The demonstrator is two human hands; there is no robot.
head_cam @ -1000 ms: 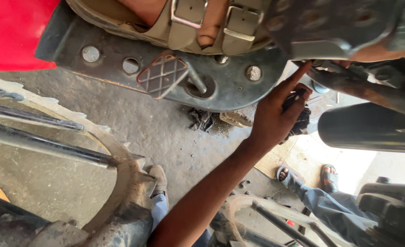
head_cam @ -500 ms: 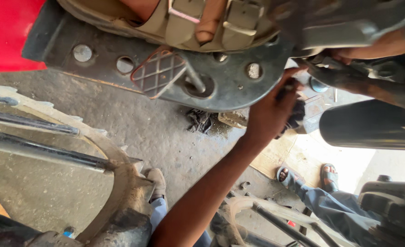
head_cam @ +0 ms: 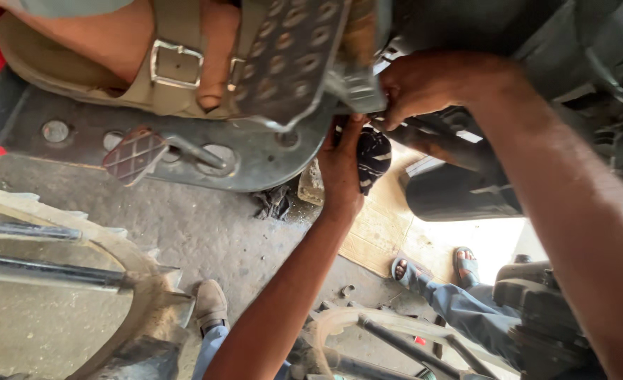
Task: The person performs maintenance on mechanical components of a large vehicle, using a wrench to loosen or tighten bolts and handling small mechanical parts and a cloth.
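Dark, greasy metal fills the spot where both hands meet, under the edge of a machine's grey footplate (head_cam: 255, 158). Left hand (head_cam: 341, 169) reaches up from below, fingers pressed up against the underside beside a dark striped cloth (head_cam: 375, 156) that bulges just to its right; whether it grips the cloth or only touches it cannot be told. Right hand (head_cam: 431, 84) comes in from the right, fingers curled and clenched on a small fitting at the plate's edge, the fitting itself mostly hidden by the fingers. Both hands nearly touching, the right just above the left. A perforated metal pedal (head_cam: 294, 53), studded with round holes, tilts over the plate directly left of the right hand. Further left on the plate, a small pedal with a diamond-patterned rubber face (head_cam: 134, 155) on a thin rod, and several round bolt heads. A person's foot in a tan buckled sandal (head_cam: 149, 77) rests on the plate above. Below, stained concrete floor (head_cam: 206, 232), a flattened piece of cardboard (head_cam: 382, 232), a lugged tyre (head_cam: 142, 295) at lower left. Another person's feet in blue sandals (head_cam: 410, 271) stand near the cardboard.
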